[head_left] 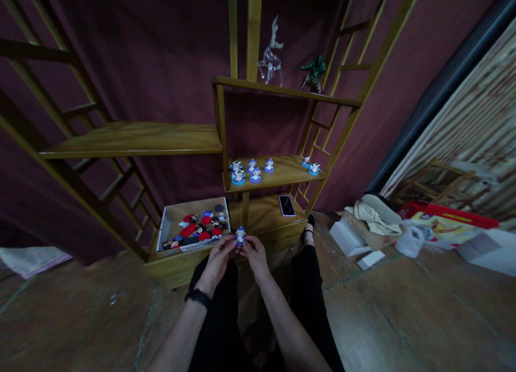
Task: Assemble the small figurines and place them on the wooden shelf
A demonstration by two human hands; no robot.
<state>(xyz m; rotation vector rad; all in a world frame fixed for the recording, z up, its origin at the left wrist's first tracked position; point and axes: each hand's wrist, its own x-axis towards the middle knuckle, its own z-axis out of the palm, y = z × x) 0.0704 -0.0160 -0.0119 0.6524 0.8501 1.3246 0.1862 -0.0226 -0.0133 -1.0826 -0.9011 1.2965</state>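
Between my two hands, in front of the lowest shelf, is a small purple and white figurine (241, 236), upright. My left hand (220, 258) pinches it from the left side, and my right hand (255, 254) grips it from the right. Just beyond my left hand stands an open white box (164, 228) holding several small figurines, some on red bases. On the small middle shelf (286, 173) are similar purple figurines (255, 174) at the left, beside blue-based ones (238, 177). More blue-based figurines (314, 169) stand at that shelf's right end.
A phone (287, 205) lies on the lowest shelf. Higher up stand a clear deer figure (272, 57) and a dark green statue (313, 73). A wooden shelf (137, 138) juts out above the box. White boxes (350, 236) and a plastic bag (410, 240) lie on the floor at right.
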